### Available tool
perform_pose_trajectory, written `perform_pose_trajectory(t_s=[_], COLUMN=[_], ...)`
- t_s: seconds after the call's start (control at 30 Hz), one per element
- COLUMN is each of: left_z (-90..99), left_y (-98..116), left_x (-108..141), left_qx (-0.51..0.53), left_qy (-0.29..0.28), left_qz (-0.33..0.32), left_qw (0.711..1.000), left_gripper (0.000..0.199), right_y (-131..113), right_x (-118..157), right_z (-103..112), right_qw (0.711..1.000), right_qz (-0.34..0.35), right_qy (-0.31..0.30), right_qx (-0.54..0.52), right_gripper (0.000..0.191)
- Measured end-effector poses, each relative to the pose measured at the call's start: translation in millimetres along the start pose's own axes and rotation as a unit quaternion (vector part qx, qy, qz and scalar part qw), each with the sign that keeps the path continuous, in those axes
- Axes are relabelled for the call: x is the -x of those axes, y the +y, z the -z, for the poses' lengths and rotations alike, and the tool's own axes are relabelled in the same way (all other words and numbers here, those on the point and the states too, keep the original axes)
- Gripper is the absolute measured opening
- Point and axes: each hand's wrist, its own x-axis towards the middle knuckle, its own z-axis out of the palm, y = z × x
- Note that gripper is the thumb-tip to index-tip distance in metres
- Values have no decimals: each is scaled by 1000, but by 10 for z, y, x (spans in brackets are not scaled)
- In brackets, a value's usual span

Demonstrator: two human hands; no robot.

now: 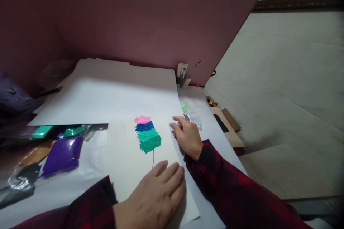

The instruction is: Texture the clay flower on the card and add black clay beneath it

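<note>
A cream sheet [120,154] lies on the white-covered table, bearing a textured shape in bands of pink [142,120], dark blue [144,126] and green [149,141], with a thin drawn line below it. Flat on the lower part of the sheet rests my left hand [158,193], palm down, fingers extended and holding nothing. My right hand [188,137] is at the sheet's right edge, fingers curled and thumb and forefinger near each other; whether something small is between them cannot be made out.
Bags of purple [63,155], orange [37,153] and green material lie at the left. Large white sheets [113,93] cover the back. A clear bag [192,109] sits beyond my right hand; cardboard [231,134] lies lower right.
</note>
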Motion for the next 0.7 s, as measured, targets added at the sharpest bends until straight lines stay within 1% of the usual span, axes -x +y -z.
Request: perform_pose_trajectory(t_s=[0.13, 0.27, 0.4, 0.57, 0.7], left_z=[19, 79, 109, 130, 252], left_y=[-4, 11, 26, 62, 112], left_x=[2, -10, -22, -35, -63], left_qx=[6, 11, 14, 14, 28], left_qy=[-1, -4, -4, -1, -11], left_qz=[-7, 4, 12, 13, 12], left_qw=[1000, 1000, 1000, 1000, 999], left_gripper=[36, 37, 36, 24, 14], right_y=[4, -30, -36, -39, -40], right_x=[-17, -18, -3, 61, 89], right_z=[-22, -24, -26, -32, -32], right_qw=[999, 998, 997, 997, 995], right_qz=[6, 18, 34, 63, 95], right_qy=[-2, 7, 15, 21, 38], right_qx=[34, 56, 60, 38, 10], right_gripper=[25, 26, 21, 18, 18])
